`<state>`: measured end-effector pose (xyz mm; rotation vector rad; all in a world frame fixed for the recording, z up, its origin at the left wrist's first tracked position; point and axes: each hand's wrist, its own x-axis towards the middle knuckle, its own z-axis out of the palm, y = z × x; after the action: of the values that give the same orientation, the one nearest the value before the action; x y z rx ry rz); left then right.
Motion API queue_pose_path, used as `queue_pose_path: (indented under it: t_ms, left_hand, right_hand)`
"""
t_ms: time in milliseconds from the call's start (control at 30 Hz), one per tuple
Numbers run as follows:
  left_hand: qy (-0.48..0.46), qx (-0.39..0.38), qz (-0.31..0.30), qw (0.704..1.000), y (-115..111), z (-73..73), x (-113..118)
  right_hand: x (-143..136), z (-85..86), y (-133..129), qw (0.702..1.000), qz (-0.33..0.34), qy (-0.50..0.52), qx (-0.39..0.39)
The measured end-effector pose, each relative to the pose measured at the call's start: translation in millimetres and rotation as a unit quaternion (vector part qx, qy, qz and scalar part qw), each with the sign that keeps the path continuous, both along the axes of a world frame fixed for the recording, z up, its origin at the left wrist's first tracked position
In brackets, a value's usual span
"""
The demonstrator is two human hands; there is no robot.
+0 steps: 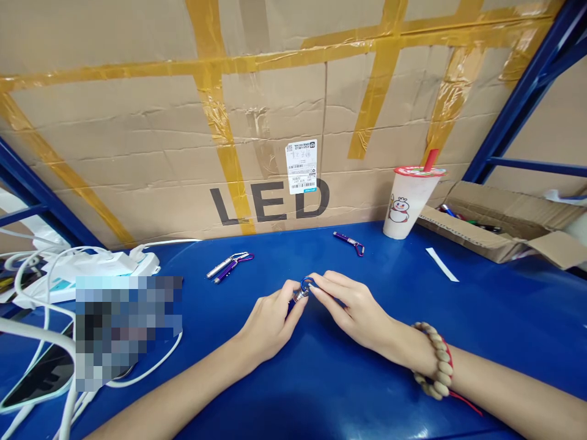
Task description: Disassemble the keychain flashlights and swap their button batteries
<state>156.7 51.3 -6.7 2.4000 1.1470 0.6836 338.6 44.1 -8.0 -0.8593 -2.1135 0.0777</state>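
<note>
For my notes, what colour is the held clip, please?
The clip is blue; head view shows it.

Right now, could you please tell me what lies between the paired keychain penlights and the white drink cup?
In the head view, one purple keychain penlight lies between them on the blue tabletop.

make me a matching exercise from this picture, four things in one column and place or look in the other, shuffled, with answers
1. blue keychain
2. cup
3. small carton
4. power strip

A. open-topped, at the right
B. at the left
C. held between left hand and right hand
D. white, with red straw

Pairs: 1-C, 2-D, 3-A, 4-B
</note>
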Motion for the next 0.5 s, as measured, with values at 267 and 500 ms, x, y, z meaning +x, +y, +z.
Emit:
queue_pose_path:
  t_ms: [267, 500]
  left_hand:
    - [0.002, -0.003, 0.056, 0.998, 3, 0.4, 1]
    - [0.102, 0.028, 0.069, 0.992, 5, -2.0, 1]
  right_hand:
    - [10, -2.9, 8, 0.997, 0.016, -0.026, -0.075]
    - [12, -1.5, 8, 0.97, 0.096, 0.012, -0.222]
